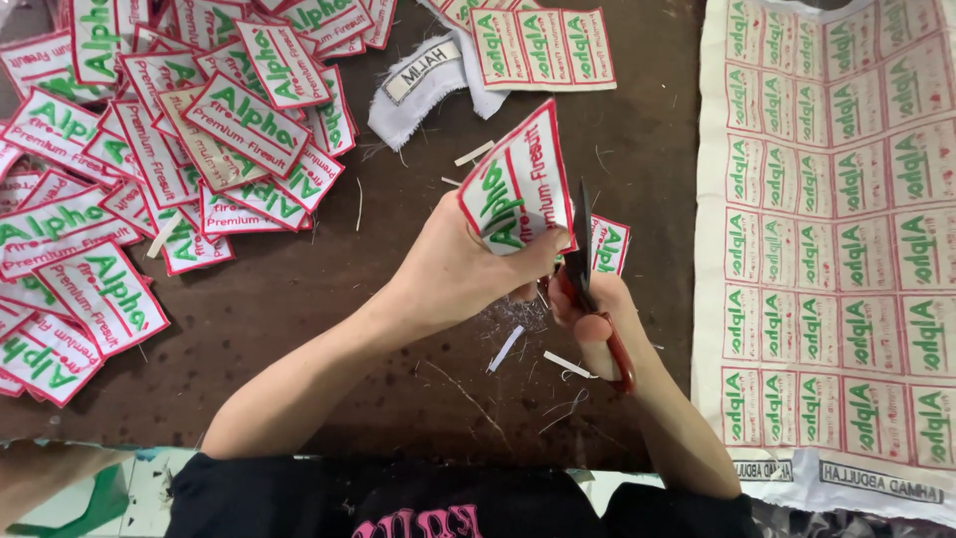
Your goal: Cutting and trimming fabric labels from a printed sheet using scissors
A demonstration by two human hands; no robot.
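My left hand [453, 271] holds a single white cloth patch [518, 184] with a red border and green and red lettering, tilted up over the brown table. My right hand [596, 317] grips small red-handled scissors [588, 284], whose dark blades point up along the patch's right edge. Another patch [610, 244] lies flat just behind the scissors. Thin white offcuts [506, 349] and loose threads lie on the table under both hands.
A big pile of cut patches [169, 149] covers the left side. An uncut sheet of patches [836, 229] lies along the right. A strip of three patches [543, 48] and white cloth scraps [423, 85] lie at the top. The table's near edge [119, 443] is against my body.
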